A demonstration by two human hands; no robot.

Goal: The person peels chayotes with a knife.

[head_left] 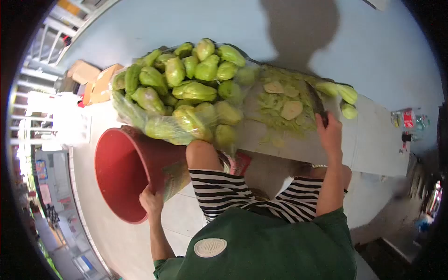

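Note:
My left hand [151, 201] is closed on the rim of a big red bucket [120, 173], which is tipped so its mouth faces left; its inside looks bare. In my right hand [330, 132] is a knife [314, 99] with a dark blade, held over the right side of a heap of green peelings [302, 122]. Two pale cut slices [291, 110] lie among the peelings. To the left, a clear plastic bag holds a large pile of green chayotes [195, 92]. Several pale green peeled chayotes [346, 94] sit beyond the knife.
Cardboard boxes [101, 85] stand at the far left, near a white railing. Plastic bottles [410, 120] lie at the right by the wall. My knees are close to the edge of the low work surface [280, 148].

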